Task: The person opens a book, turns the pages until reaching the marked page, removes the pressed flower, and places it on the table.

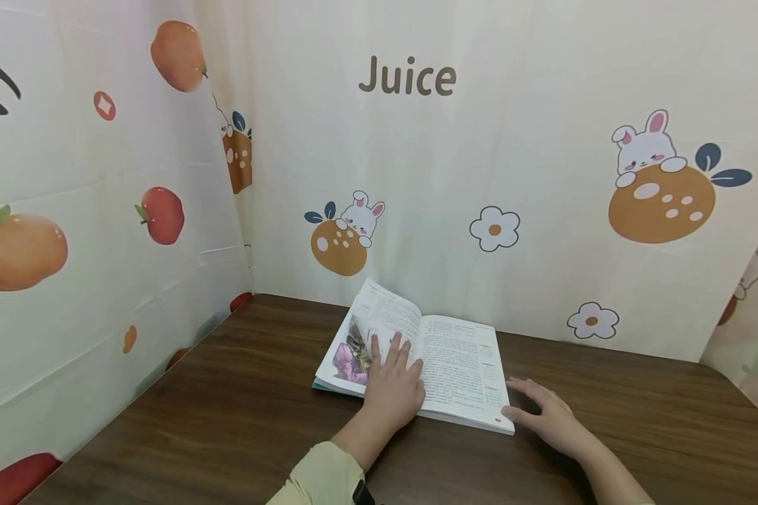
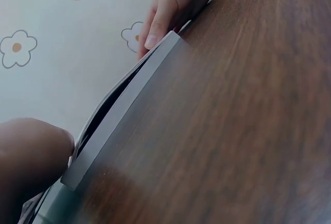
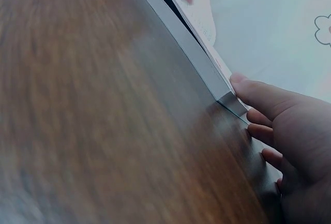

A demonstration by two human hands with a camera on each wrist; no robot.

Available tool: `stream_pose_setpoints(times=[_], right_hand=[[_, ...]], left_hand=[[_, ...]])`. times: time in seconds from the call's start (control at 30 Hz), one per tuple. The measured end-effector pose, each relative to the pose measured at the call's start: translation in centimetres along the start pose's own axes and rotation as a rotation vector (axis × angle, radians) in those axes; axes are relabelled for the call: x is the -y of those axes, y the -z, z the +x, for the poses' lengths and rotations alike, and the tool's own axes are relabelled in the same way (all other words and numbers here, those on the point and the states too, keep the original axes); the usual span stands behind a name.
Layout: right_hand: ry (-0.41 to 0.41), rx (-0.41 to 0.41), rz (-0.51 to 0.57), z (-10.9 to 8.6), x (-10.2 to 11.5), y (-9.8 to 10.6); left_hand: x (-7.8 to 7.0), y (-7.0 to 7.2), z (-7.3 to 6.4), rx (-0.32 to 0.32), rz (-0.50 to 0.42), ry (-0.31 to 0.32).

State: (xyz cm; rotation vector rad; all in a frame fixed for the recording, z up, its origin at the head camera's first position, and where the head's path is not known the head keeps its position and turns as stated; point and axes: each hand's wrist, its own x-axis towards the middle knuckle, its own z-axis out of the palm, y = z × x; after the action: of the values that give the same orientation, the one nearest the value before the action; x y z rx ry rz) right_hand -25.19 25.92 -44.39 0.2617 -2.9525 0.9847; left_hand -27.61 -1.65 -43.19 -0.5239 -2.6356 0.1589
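A thick paperback book (image 1: 457,365) lies spread on the brown table, its left page (image 1: 385,308) bearing a colour picture with a pink shape and its right page filled with printed text. My left hand (image 1: 394,386) rests on the left page close to the spine, fingers spread and straight, covering part of the picture. At the book's lower right corner is my right hand (image 1: 552,421). Its thumb (image 3: 253,89) touches the page's corner, while the other fingers extend loosely beside the right edge. In the left wrist view, a gap shows between the upper pages and the page block (image 2: 129,105).
The dark wood-grain table (image 1: 227,393) runs back to a white curtain (image 1: 429,168) printed with "Juice", rabbits, oranges and flowers. Another printed curtain (image 1: 101,182) hangs along the left side. A dark band (image 1: 361,492) circles the left wrist below a pale sleeve.
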Motion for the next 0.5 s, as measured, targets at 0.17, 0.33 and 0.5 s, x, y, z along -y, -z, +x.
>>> stream_pose_setpoints(times=[0.17,0.33,0.5], right_hand=[[-0.001,0.002,0.006,-0.03,0.09,0.05],[0.009,0.000,0.008,-0.02,0.04,0.03],[0.015,-0.005,0.008,0.00,-0.02,-0.02]], left_hand=[[0.04,-0.48,-0.06,0.071,-0.018,0.035],[0.01,-0.68,-0.08,0.103,-0.056,0.054],[-0.20,-0.52,-0.16,0.171,-0.157,0.095]])
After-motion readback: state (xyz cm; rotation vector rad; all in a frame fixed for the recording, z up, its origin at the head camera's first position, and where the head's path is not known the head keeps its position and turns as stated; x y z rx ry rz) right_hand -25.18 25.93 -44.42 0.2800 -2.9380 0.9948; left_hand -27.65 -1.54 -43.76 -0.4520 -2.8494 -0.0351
